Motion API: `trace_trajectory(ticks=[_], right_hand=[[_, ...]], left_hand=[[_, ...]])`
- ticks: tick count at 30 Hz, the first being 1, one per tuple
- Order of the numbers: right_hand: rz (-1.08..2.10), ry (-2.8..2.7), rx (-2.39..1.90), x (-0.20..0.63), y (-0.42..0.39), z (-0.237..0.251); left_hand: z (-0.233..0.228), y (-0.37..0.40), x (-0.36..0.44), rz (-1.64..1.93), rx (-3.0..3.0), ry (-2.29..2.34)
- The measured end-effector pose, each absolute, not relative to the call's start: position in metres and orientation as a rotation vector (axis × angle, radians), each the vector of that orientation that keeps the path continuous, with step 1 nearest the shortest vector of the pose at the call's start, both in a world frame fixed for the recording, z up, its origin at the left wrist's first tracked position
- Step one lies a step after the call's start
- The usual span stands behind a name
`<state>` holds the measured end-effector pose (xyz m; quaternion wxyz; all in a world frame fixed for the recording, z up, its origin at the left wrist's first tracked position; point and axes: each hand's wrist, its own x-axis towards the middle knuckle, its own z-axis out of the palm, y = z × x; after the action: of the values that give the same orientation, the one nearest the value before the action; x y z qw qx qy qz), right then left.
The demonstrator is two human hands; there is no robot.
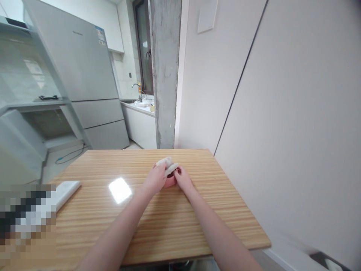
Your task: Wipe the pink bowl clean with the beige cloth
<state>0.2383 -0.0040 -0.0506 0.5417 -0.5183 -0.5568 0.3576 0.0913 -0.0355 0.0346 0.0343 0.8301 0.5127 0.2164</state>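
Kitchen fittings filled the far left, a tall grey refrigerator (84, 75) and a sink counter (139, 107) beyond a concrete pillar (165, 71), while the wooden table (158, 222) reached the white wall on the right and carried a white flat device (66, 192) near its left edge. At the table's far middle the left hand (154, 180) was curled shut on a pale cloth (167, 165) pressed into a small pink bowl (170, 182), and the right hand (184, 180), fingers bent, gripped the bowl's right side. Wiping it well probably called for a firm bracing grip and small circular strokes.
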Motion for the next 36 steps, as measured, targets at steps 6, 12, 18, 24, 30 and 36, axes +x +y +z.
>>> trace_trajectory(ticks=[6,12,18,24,30,36], right_hand=[[0.858,-1.352,-1.242,0.238,-0.009,-0.044],[0.841,-1.361,-1.283,0.237,-0.013,-0.042],[0.987,-1.208,-1.178,0.24,-0.009,-0.036],[1.211,-1.047,-1.174,0.245,-0.01,-0.027],[0.9,-0.911,-1.137,0.239,-0.015,-0.03],[0.971,-0.913,-1.105,0.238,-0.017,-0.027]], left_hand=[[0.043,-0.051,0.086,0.426,2.657,1.355],[0.03,-0.061,0.096,0.496,2.751,1.387],[0.0,-0.055,0.097,0.697,2.921,1.265],[0.0,-0.06,0.097,0.739,3.039,1.075],[0.008,-0.066,0.131,0.7,3.01,1.401],[0.005,-0.057,0.13,0.887,2.879,1.363]])
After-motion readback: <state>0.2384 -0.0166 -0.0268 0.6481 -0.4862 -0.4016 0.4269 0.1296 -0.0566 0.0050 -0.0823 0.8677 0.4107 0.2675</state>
